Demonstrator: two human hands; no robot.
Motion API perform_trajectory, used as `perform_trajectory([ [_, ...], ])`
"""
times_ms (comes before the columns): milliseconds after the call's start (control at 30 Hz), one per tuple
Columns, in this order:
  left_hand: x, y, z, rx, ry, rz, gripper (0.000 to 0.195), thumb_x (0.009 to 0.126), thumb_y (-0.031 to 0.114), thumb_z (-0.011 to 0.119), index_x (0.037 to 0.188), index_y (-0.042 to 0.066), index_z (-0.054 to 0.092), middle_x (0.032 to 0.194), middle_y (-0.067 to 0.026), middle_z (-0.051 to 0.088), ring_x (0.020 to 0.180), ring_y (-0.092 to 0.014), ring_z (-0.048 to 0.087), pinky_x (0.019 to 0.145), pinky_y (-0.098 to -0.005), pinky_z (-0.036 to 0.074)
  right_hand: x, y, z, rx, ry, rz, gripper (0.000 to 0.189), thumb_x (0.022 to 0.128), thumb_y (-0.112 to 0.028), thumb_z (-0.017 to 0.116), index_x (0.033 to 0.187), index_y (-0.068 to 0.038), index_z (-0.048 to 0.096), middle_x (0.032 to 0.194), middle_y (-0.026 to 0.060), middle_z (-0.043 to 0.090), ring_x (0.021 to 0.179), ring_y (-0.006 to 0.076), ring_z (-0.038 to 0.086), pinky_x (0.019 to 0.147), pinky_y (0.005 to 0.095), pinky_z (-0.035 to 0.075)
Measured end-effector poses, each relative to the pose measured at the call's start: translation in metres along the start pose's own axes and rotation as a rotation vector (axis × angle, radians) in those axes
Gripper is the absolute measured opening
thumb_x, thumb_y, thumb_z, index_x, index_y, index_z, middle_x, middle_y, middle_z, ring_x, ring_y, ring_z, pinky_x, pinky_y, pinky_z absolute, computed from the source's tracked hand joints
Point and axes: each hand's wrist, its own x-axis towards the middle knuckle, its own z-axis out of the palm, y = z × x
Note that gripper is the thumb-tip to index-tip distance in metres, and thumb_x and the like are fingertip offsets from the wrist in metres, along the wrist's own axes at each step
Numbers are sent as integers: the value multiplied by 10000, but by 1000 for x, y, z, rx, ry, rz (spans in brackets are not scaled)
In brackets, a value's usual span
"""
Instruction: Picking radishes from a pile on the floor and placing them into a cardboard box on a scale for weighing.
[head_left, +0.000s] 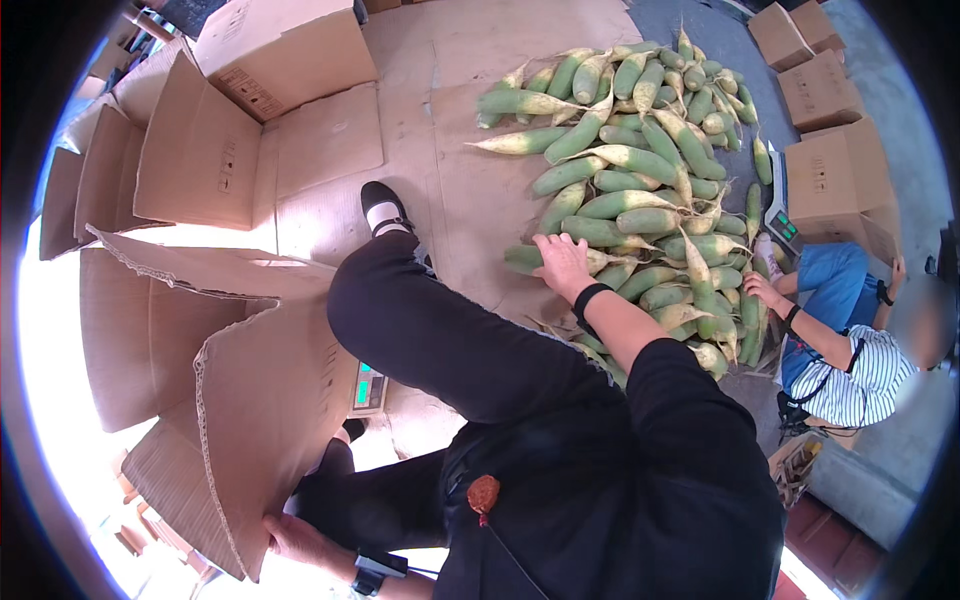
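Note:
My right hand (564, 264) grips a green radish (523, 259) at the near side of a large radish pile (637, 180). The radishes are green with pale, tapering root ends, and several of them lie against my wrist. My left hand (304, 541) holds the lower edge of an open cardboard box (270, 390), with the thumb on the flap's outer face. The box's flaps stand spread, and its inside is mostly hidden from me. Beside the box a digital scale (369, 390) shows a lit green display; whether the box rests on it I cannot tell.
Other cardboard boxes (292, 60) stand at the upper left. Flattened cardboard (450, 45) covers the floor. Across the pile a person (832, 352) in a striped shirt reaches to the radishes, next to a second scale (781, 217) and an open carton (840, 176).

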Motion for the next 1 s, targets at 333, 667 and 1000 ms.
perform_trajectory([
  [333, -8, 9, 7, -60, -21, -16, 502, 756, 188, 647, 1173, -8, 447, 1208, -72, 458, 1120, -194, 390, 1014, -392, 220, -8, 75, 33, -204, -117, 240, 218, 814, -189, 432, 1011, -151, 518, 1027, 36, 544, 1027, 210, 466, 806, 456, 346],
  [667, -3, 0, -6, -81, -24, -39, 458, 772, 164, 631, 1156, -12, 452, 1209, -84, 449, 1129, -198, 378, 1020, -395, 201, -34, 114, 31, -225, -375, 556, 240, 780, -176, 466, 972, -114, 595, 1052, 100, 579, 1013, 245, 531, 816, 464, 385],
  [1000, -11, 4, 2, -115, 45, -50, 480, 738, 130, 656, 1132, -53, 451, 1159, -129, 481, 1084, -227, 432, 987, -384, 276, 3, 173, 65, 207, -197, 290, 254, 741, -232, 505, 808, -19, 628, 851, 194, 609, 784, 323, 584, 698, 390, 452],
])
